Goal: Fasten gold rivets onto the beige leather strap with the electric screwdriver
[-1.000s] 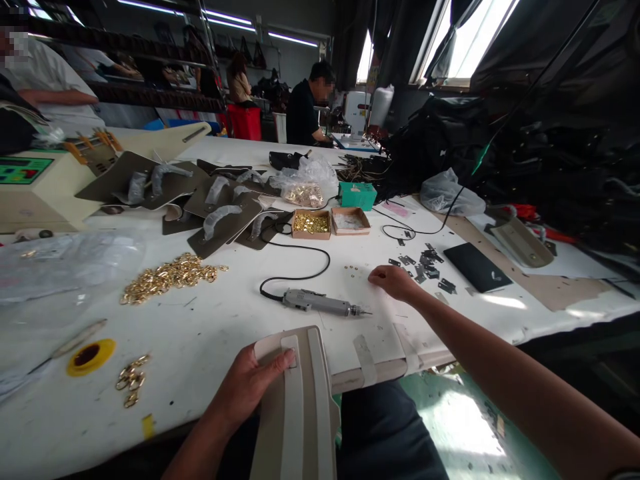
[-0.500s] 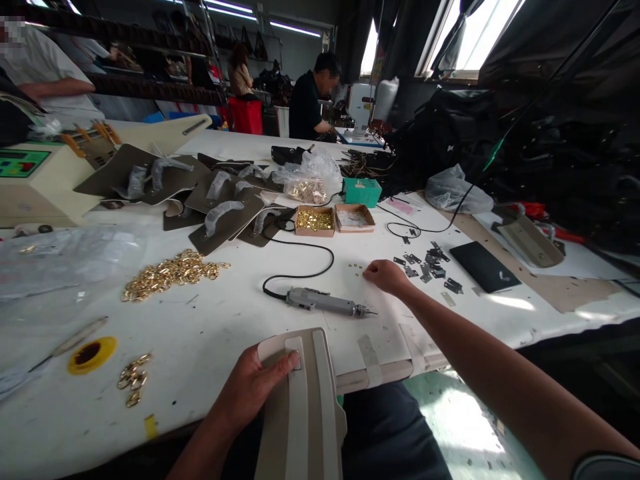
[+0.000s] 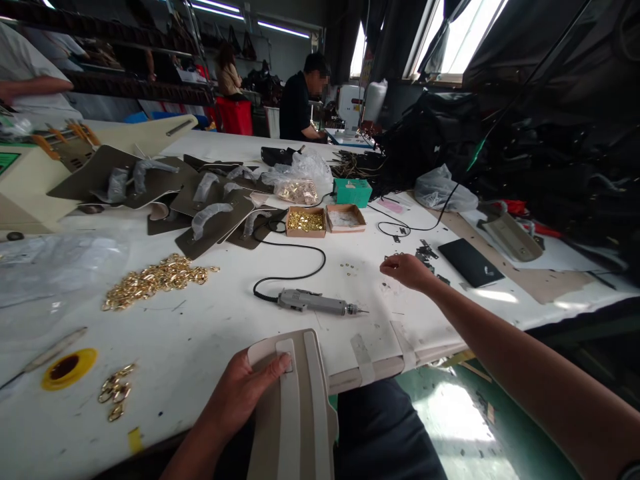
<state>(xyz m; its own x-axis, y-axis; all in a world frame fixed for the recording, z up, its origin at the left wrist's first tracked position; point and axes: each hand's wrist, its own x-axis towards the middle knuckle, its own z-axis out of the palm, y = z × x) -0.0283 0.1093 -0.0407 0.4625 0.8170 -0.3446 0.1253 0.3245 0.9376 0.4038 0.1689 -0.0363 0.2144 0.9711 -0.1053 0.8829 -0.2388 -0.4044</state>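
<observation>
My left hand (image 3: 239,397) grips a beige strap piece (image 3: 295,407) that overhangs the near edge of the white table (image 3: 210,333), thumb pressed on its top end. My right hand (image 3: 406,270) hovers just above the table with fingers pinched together; what it holds is too small to make out. It is beside several small dark metal plates (image 3: 427,254) and a few tiny gold screws (image 3: 347,267). An electric screwdriver (image 3: 315,303) with a black cord lies between my hands.
A heap of gold rings (image 3: 150,279) lies left, a few more (image 3: 115,390) near a yellow tape roll (image 3: 67,367). Two small boxes (image 3: 325,220), a green box (image 3: 353,192), grey leather panels (image 3: 200,207), a black panel (image 3: 470,261) and black bags (image 3: 440,133) sit farther back. People work behind.
My right hand has lifted from the gold screws and shifted right toward the dark plates. My left hand keeps its grip on the strap piece.
</observation>
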